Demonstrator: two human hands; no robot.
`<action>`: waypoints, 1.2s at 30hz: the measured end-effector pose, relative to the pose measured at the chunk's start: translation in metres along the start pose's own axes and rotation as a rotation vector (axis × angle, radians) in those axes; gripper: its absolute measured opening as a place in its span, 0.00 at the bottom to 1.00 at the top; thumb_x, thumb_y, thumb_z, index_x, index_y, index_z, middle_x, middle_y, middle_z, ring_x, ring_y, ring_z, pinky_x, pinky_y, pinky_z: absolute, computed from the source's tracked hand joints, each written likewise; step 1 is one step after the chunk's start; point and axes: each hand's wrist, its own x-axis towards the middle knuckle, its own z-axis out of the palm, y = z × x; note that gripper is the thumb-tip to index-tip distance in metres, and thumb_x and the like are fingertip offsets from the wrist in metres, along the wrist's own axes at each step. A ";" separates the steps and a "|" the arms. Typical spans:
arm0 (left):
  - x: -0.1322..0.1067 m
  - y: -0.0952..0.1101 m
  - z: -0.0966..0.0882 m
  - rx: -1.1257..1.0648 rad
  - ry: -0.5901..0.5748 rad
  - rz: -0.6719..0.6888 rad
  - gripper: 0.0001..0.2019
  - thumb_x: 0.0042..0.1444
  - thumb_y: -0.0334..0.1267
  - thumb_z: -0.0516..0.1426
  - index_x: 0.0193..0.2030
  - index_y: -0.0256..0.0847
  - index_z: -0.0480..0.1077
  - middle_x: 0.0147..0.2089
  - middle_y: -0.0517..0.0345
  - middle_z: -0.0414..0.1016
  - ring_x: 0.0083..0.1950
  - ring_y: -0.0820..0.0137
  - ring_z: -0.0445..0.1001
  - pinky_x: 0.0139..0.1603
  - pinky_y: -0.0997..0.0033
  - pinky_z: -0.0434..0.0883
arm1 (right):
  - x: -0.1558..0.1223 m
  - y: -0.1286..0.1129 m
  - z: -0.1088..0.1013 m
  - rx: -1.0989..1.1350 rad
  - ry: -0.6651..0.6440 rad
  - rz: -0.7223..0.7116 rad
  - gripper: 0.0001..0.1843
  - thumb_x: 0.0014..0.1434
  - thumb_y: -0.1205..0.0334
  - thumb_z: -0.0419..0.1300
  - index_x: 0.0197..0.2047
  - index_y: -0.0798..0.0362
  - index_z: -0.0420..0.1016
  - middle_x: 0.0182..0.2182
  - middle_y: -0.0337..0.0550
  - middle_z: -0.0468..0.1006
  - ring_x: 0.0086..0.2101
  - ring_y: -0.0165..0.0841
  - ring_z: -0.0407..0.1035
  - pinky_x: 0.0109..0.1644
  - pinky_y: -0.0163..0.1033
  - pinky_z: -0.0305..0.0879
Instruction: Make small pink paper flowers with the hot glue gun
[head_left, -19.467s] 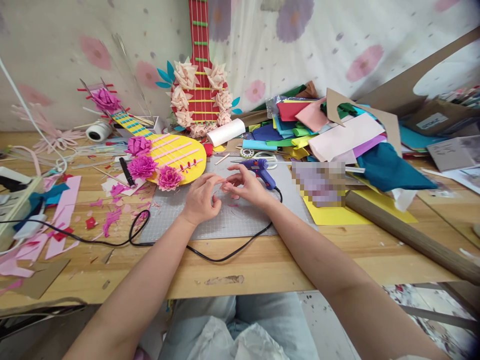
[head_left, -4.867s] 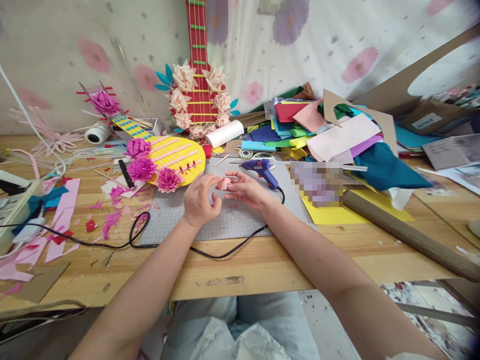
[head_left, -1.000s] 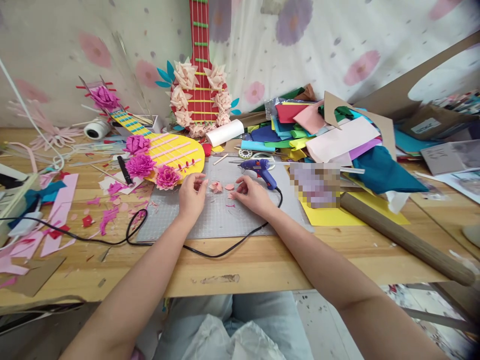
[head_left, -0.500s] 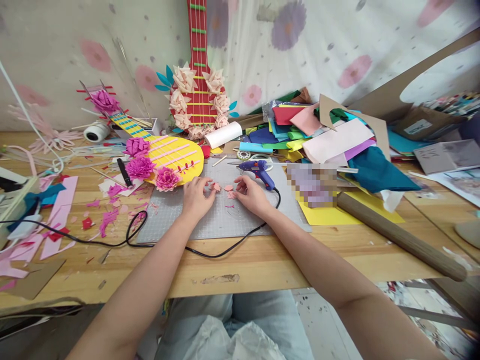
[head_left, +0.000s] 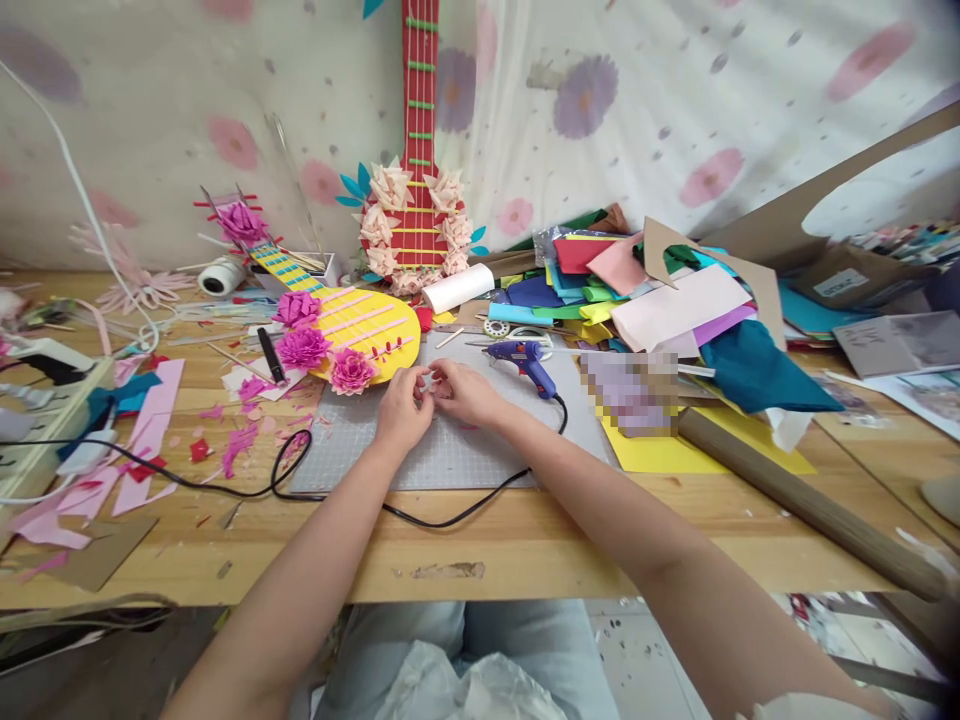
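My left hand (head_left: 405,410) is closed in a pinch over the grey cutting mat, its fingertips on a small pink paper piece (head_left: 430,381). My right hand (head_left: 466,396) meets it there, thumb and fingers pinched at the same spot. Fingers cover most of the paper, so its shape is hard to make out. Just behind my left hand lies a yellow paper guitar (head_left: 382,325) with magenta paper flowers (head_left: 304,348) along its side. A blue hot glue gun (head_left: 525,362) rests on the mat to the right of my right hand.
A red guitar (head_left: 416,220) with pale flowers stands against the curtain. Coloured paper (head_left: 585,255) is heaped at back right, near a wooden stick (head_left: 810,505). Pink scraps (head_left: 240,445) litter the left side. A black cord (head_left: 442,522) crosses the mat's front edge (head_left: 345,488).
My right hand has moved left to meet my left hand, and the fingertips now touch. The pink pieces beside the right fingers no longer show on the mat. The view has tilted slightly up.
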 end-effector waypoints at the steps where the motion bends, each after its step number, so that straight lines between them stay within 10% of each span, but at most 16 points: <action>1: 0.000 0.000 -0.001 0.005 0.026 0.019 0.17 0.47 0.23 0.53 0.44 0.40 0.66 0.33 0.59 0.66 0.31 0.73 0.66 0.38 0.70 0.69 | 0.003 -0.001 0.001 -0.013 -0.027 0.005 0.21 0.54 0.70 0.58 0.51 0.53 0.62 0.44 0.47 0.76 0.45 0.36 0.70 0.48 0.40 0.62; 15: 0.028 0.002 -0.094 0.234 0.808 0.060 0.11 0.56 0.36 0.54 0.46 0.39 0.64 0.49 0.45 0.66 0.57 0.60 0.64 0.62 0.48 0.55 | 0.031 0.010 -0.005 -0.081 -0.038 0.131 0.21 0.57 0.70 0.53 0.55 0.52 0.61 0.47 0.46 0.77 0.44 0.34 0.71 0.46 0.39 0.64; 21: 0.018 0.015 -0.055 0.083 0.413 0.180 0.06 0.55 0.32 0.52 0.41 0.40 0.64 0.42 0.50 0.70 0.49 0.66 0.69 0.52 0.61 0.67 | 0.027 0.006 -0.008 -0.049 -0.028 0.132 0.26 0.54 0.72 0.53 0.57 0.52 0.59 0.52 0.47 0.74 0.45 0.35 0.72 0.47 0.40 0.66; 29: 0.000 0.030 -0.007 0.010 -0.080 -0.203 0.11 0.54 0.32 0.53 0.45 0.42 0.67 0.28 0.62 0.71 0.28 0.72 0.70 0.38 0.71 0.67 | -0.018 0.011 -0.034 0.024 0.156 0.164 0.17 0.54 0.64 0.60 0.48 0.52 0.67 0.42 0.45 0.78 0.43 0.35 0.72 0.45 0.40 0.66; 36: -0.007 0.029 0.002 -0.019 -0.196 -0.201 0.12 0.55 0.32 0.54 0.46 0.42 0.68 0.35 0.61 0.75 0.25 0.76 0.68 0.35 0.75 0.65 | -0.049 0.024 -0.016 -0.040 0.116 0.285 0.15 0.53 0.59 0.63 0.42 0.52 0.67 0.34 0.42 0.77 0.37 0.34 0.71 0.38 0.37 0.62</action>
